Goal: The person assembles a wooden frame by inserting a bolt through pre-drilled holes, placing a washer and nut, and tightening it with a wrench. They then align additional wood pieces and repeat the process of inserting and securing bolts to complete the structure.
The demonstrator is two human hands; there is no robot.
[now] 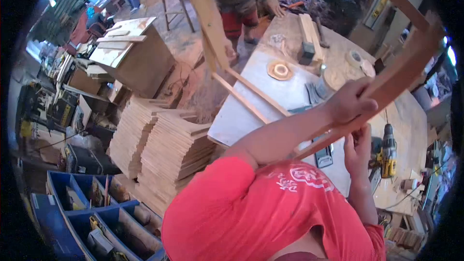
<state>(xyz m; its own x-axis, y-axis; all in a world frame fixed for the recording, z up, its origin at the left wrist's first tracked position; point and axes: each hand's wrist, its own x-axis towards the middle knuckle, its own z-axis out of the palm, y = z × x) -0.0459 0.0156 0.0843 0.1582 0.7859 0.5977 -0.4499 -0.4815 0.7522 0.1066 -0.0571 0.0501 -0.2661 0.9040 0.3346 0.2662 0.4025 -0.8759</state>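
Observation:
A wooden frame with a long beam and a curved upper piece slants over the table at the right. My left hand is closed round the beam, its arm reaching across my chest. Below it my right hand is raised against the underside of the beam, its fingers bent and partly hidden. Two thin rails cross the white board and meet an upright wooden piece at the upper left. A black and yellow drill stands on the table, right of my right hand.
Another person stands across the table, one hand on its edge. Wood blocks, a round wooden piece and a clear jar sit on it. Stacked wooden parts and a blue compartment box are at left.

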